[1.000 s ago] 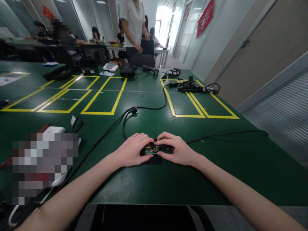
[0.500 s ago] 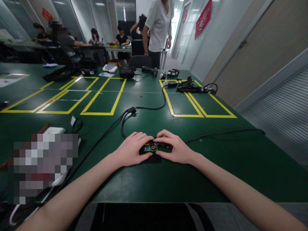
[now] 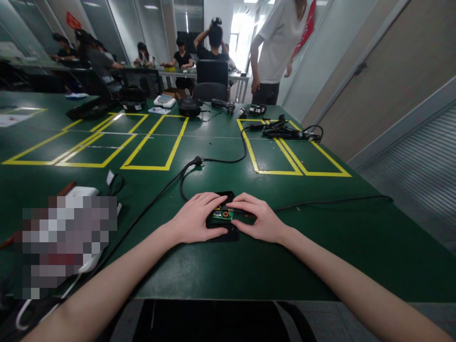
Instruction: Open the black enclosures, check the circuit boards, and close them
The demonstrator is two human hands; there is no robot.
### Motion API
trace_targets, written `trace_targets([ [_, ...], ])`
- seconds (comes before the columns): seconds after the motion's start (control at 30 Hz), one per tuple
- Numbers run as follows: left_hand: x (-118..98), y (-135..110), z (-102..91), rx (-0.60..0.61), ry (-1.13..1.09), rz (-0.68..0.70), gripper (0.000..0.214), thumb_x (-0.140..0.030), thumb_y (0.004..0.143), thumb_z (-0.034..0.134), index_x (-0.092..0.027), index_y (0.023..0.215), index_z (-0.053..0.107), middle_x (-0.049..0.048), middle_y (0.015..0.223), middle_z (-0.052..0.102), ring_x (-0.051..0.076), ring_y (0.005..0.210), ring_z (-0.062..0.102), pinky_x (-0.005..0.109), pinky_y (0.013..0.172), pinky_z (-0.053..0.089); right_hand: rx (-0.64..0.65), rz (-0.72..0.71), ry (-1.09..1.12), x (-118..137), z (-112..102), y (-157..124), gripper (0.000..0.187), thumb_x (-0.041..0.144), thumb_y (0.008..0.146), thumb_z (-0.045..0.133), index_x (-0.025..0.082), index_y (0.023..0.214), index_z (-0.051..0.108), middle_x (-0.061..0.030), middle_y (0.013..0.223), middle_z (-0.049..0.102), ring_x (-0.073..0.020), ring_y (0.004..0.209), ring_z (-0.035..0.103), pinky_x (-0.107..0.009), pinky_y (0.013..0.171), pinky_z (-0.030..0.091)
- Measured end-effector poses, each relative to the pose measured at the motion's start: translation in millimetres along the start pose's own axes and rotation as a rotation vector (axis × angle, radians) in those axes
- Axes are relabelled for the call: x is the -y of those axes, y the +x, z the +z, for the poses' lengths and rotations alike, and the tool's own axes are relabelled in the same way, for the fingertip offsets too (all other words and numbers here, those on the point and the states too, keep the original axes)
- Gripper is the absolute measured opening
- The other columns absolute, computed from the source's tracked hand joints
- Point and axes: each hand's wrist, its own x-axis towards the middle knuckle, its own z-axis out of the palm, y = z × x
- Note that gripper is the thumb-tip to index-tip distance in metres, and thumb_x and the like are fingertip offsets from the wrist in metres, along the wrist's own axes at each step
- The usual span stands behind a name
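A small green circuit board (image 3: 223,215) with a copper coil lies between my hands, over a black plastic case (image 3: 232,233) that is spread above and below it. My left hand (image 3: 194,219) curves around the left side, its thumb along the lower case part and its fingers at the upper part. From the right, my right hand (image 3: 261,219) has thumb and index finger curled at the board's right end. A black cable (image 3: 320,201) runs out from behind the right hand. The board's left end is hidden by my left hand.
Another black power cord (image 3: 153,199) with a plug (image 3: 197,161) crosses the green table. At left lies a blurred-out white object (image 3: 83,192). Yellow tape rectangles (image 3: 146,167), a bundle of black cables (image 3: 281,129) and a power drill (image 3: 223,105) are farther back. People sit and stand beyond.
My fingers have spread slightly apart at the board, so more of the black case shows above and below it. The standing person in white has moved right.
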Motion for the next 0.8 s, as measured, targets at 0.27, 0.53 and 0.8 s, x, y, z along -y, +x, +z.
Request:
trace_targets([
  [0.27,7.6,-1.7,-9.5,-0.140,-0.058,-0.023,0.031,-0.032,0.093,0.063,-0.020,0.122,0.065,0.0114,0.124,0.065,0.028,0.117,0.063,0.044,0.099,0.056,0.106,0.089,-0.122,-3.8,0.2,-0.9,0.034,0.030,0.093,0.069,0.022,0.126,0.070,-0.0120,0.120,0.067,-0.0257,0.108,0.069,-0.042,0.093,0.059],
  [0.53,14.9,-2.6,-13.9,-0.047,-0.079,-0.126,0.018,-0.025,0.091,0.058,-0.020,0.106,0.066,0.0035,0.099,0.062,0.016,0.077,0.063,0.027,0.066,0.052,0.127,0.022,-0.187,3.7,-2.1,-0.1,0.062,0.037,0.084,0.079,0.023,0.141,0.061,-0.0163,0.140,0.062,-0.0344,0.131,0.057,-0.058,0.108,0.049],
  [0.8,10.7,-1.5,-14.5,-0.014,-0.020,-0.162,0.026,-0.031,0.092,0.058,-0.020,0.113,0.069,0.0051,0.109,0.068,0.015,0.074,0.065,0.029,0.072,0.055,0.134,0.061,-0.087,3.3,-0.8,1.5,0.054,0.027,0.086,0.075,0.023,0.138,0.062,-0.0134,0.128,0.070,-0.0292,0.120,0.064,-0.051,0.102,0.056],
])
